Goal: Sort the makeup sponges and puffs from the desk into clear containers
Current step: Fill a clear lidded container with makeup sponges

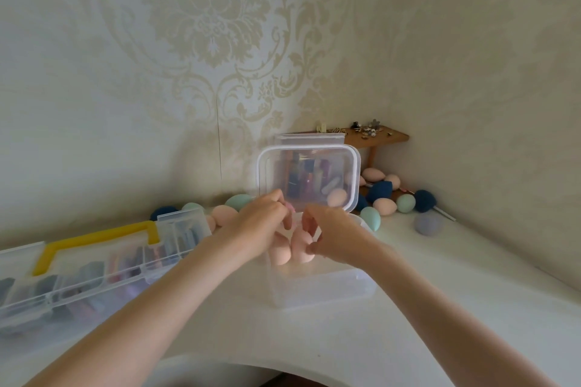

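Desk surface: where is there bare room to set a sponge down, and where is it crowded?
Bare desk in front of the clear container, between the forearms, and right of it. Crowded: loose sponges in the back corner, organizer case at left.

No readable text, label, brand, number or sign shows on anything here.

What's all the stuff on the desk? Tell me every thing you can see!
clear box: one, see-through, middle of the desk, lid propped open behind it
peach sponges in the box: at least two, under the hands
loose sponges: many, peach, mint, dark blue, one grey-blue, along the wall on both sides of the box
organiser case: one, clear with a yellow handle, left side, small items inside
wooden shelf: one, brown, corner, small trinkets on top
desk: one, white
left hand: over the box, pinching something pink
right hand: over the box, fingers curled at a peach sponge
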Motion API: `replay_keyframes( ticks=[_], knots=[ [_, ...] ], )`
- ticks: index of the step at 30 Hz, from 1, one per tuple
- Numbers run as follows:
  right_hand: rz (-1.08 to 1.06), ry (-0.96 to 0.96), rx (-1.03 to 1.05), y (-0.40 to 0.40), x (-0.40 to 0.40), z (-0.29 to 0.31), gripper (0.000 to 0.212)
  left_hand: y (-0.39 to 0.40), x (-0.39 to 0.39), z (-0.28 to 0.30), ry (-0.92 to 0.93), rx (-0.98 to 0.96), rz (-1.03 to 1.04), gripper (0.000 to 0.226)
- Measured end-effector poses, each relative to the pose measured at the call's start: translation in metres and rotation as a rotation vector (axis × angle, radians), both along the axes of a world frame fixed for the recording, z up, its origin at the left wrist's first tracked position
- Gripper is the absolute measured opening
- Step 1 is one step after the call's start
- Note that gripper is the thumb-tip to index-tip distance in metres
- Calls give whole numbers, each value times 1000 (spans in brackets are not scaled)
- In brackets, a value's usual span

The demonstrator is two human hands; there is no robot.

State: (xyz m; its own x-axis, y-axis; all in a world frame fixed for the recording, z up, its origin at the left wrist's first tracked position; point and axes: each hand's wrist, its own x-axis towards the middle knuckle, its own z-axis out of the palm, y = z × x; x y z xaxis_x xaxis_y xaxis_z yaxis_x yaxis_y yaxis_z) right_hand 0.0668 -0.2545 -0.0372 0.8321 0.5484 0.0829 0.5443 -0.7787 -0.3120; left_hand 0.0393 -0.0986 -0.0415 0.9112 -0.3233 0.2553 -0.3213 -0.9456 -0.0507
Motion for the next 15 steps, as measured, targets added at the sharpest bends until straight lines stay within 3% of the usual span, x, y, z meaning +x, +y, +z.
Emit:
replay_keyframes(
  ticks=[6,11,13,15],
  knots=[
    [28,-12,51,-5,7,-6,26,-10,9,3,91,-124,-8,21],
    [-17,67,20,-11,11,-5,21,-11,12,6,160,-88,-45,31],
    [-2,154,87,-19,15,4,12,-12,12,10,214,-61,-30,32],
    [-73,95,198,-31,27,18,11,-11,16,12,214,-2,-30,29]
  ],
)
